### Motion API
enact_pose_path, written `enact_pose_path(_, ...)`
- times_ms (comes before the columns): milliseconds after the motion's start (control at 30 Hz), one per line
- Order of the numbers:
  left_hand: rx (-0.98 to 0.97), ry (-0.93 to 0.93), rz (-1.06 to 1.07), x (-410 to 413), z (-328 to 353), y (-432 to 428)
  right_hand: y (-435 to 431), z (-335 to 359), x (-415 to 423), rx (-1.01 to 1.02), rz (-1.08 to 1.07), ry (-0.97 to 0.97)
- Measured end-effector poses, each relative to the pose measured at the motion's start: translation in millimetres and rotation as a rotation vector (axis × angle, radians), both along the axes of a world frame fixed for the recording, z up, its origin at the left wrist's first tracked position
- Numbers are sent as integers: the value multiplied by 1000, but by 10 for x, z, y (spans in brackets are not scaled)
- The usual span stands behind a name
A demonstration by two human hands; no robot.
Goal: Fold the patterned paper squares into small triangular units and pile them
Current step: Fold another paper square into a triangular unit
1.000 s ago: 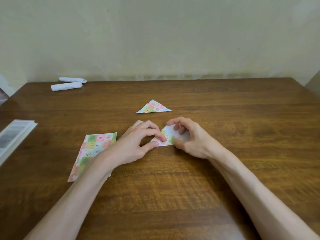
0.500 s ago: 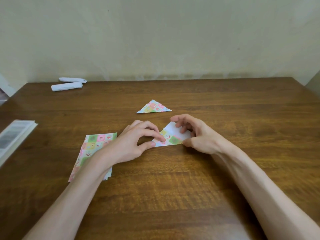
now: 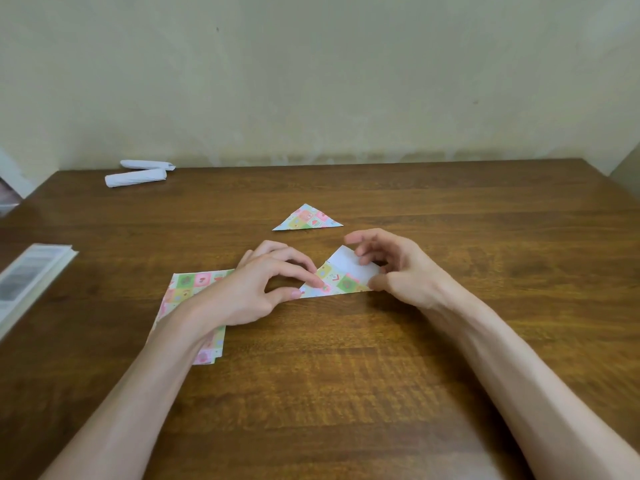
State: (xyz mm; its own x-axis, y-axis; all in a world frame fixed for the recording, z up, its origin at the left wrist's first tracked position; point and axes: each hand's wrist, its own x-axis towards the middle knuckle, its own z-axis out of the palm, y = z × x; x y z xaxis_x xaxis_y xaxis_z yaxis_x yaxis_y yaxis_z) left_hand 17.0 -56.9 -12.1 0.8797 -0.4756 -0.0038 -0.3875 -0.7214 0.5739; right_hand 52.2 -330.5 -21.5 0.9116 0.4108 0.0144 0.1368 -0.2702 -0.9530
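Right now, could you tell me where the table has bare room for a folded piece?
Bare table lies right of the triangle and right hand, and along its near edge. Crowded: the middle, with stack, left hand and paper.

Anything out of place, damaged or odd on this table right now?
Nothing stands out. The half-folded patterned paper piece lies on the brown wooden table, gripped by the left hand and right hand; one finished patterned paper triangle lies flat beyond it, and the stack of patterned paper squares is only slightly fanned.
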Motion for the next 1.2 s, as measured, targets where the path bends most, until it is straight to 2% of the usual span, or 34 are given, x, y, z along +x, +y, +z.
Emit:
enact_pose_path(100,-10,6,3,2,16,-4,-84,66,-41,32,-57,-109)
enact_pose_path(200,-12,-37,53,-16,-11,-42,-175,111,-29,-211,10,-268)
enact_pose_path(267,2,-143,97,-22,-59,-68,-196,108,-34,-362,102,-304)
enact_pose_path(333,8,-253,132,-25,-89,-98,-188,98,-50,-424,130,-308)
enact_pose_path(467,-22,-373,123,-81,-83,-220,-122,50,-68,-469,94,-386)
enact_pose_path(633,47,-338,108,-105,-132,-293,-6,11,-144,-520,92,-468)
enact_pose_path(900,3,-329,128,-78,-147,-279,-183,171,-130,-552,283,-350)
enact_pose_path(1200,-67,-309,123,-97,-156,-286,-163,175,-146,-514,230,-421)
